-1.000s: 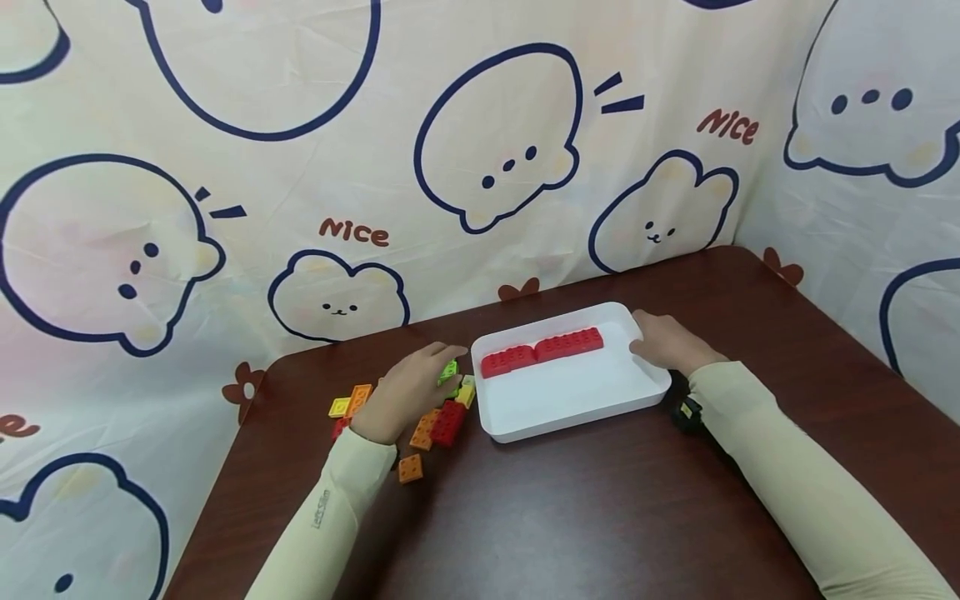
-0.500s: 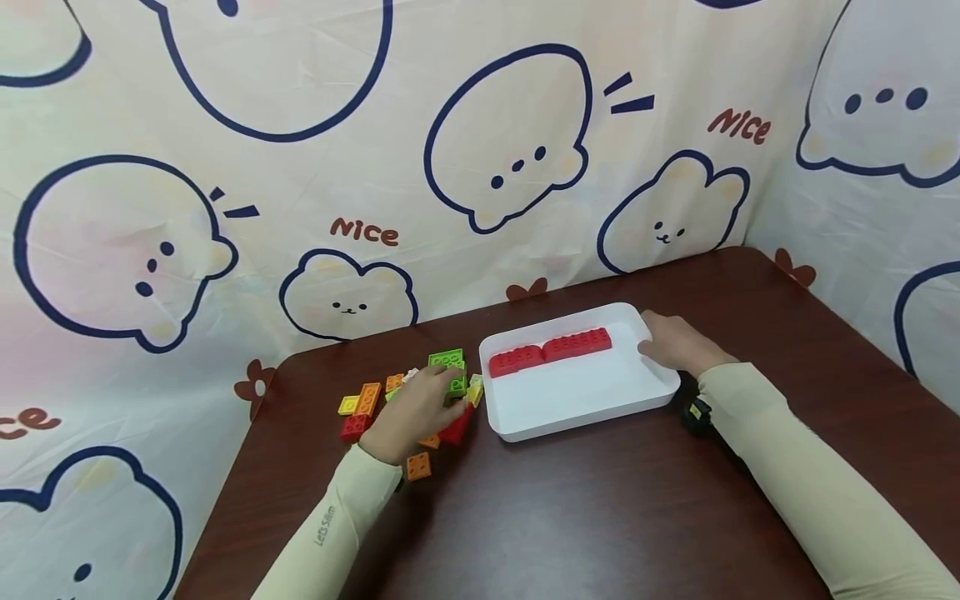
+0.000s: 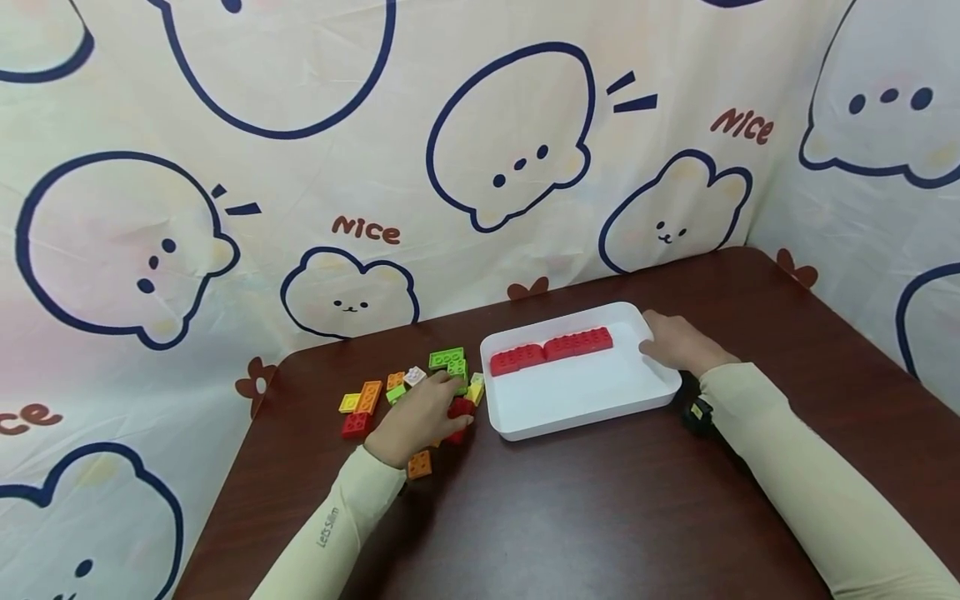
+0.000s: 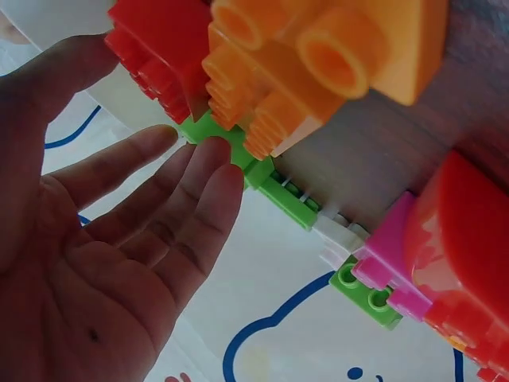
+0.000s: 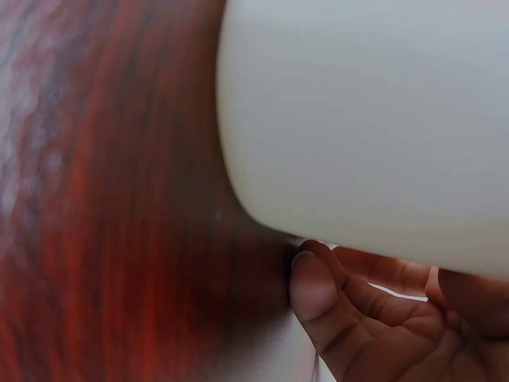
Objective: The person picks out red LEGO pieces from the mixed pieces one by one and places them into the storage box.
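Note:
My left hand [image 3: 422, 415] reaches over a pile of toy building bricks at the left, thumb and fingers spread around a red brick [image 3: 461, 407]. In the left wrist view, the thumb tip overlaps the edge of that red brick [image 4: 163, 48], and the other fingers stay nearly straight beside it. My right hand [image 3: 681, 343] grips the right edge of a white tray [image 3: 585, 423], its thumb over the rim. Seen from the right wrist, curled fingers [image 5: 312, 286] meet the tray's edge. Red bricks [image 3: 577, 342] lie end to end along the tray's far side.
Around the left hand lie green bricks [image 3: 447, 358], a white brick [image 3: 415, 377], yellow ones [image 3: 349, 403], orange ones [image 3: 419, 465] and another red brick [image 3: 357, 425]. A patterned cloth [image 3: 480, 150] hangs behind the brown table [image 3: 585, 508].
My left hand has drawn back toward the near side of the pile, uncovering green and white bricks, and now stands around the red brick. The right hand stays on the tray.

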`<act>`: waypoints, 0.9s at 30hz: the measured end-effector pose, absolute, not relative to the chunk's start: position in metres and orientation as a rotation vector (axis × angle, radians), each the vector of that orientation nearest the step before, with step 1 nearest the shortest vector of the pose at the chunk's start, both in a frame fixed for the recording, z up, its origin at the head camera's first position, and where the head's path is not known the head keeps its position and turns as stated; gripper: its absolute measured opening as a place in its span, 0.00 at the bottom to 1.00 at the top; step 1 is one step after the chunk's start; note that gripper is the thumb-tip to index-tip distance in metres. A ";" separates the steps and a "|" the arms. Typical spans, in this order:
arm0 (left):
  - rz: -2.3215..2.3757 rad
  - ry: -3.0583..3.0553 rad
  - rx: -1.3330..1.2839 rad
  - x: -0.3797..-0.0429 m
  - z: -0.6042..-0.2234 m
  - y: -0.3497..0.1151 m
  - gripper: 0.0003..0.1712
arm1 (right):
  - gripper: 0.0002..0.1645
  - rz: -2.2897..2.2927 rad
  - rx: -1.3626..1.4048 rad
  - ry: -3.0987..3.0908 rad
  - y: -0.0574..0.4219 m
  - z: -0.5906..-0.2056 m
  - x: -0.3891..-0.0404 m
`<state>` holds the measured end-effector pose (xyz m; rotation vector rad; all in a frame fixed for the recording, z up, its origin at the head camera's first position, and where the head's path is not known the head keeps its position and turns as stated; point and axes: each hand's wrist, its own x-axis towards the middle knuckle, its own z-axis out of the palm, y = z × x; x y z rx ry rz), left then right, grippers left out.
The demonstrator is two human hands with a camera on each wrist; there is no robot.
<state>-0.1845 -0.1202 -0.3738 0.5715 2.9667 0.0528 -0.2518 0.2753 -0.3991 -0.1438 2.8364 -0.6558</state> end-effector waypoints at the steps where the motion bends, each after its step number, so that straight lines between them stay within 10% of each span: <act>1: 0.044 2.965 0.572 -0.185 -0.373 -0.120 0.37 | 0.40 -0.655 -0.144 2.837 0.275 -0.398 -0.252; 27: -0.047 2.980 0.633 -0.183 -0.375 -0.119 0.34 | 0.39 -0.667 -0.155 2.837 0.276 -0.400 -0.253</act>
